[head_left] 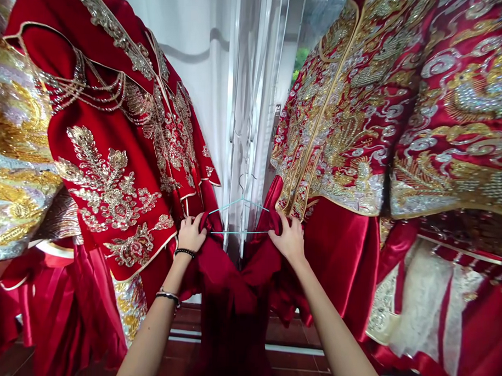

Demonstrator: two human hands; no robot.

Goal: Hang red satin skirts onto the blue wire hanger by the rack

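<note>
A plain dark red garment (230, 297) hangs down between my arms. My left hand (190, 233) is closed on its left top corner, and my right hand (289, 237) is closed on its right top corner. Both corners are held against the ends of a thin light blue wire hanger (240, 209), whose hook rises in front of the white curtain. My left wrist carries dark bead bracelets.
Red jackets with heavy gold and silver embroidery hang close on both sides: one at the left (121, 145), one at the right (344, 114), another at the far right (463, 124). A white curtain (206, 60) and window frame stand behind. The floor below is dark red wood.
</note>
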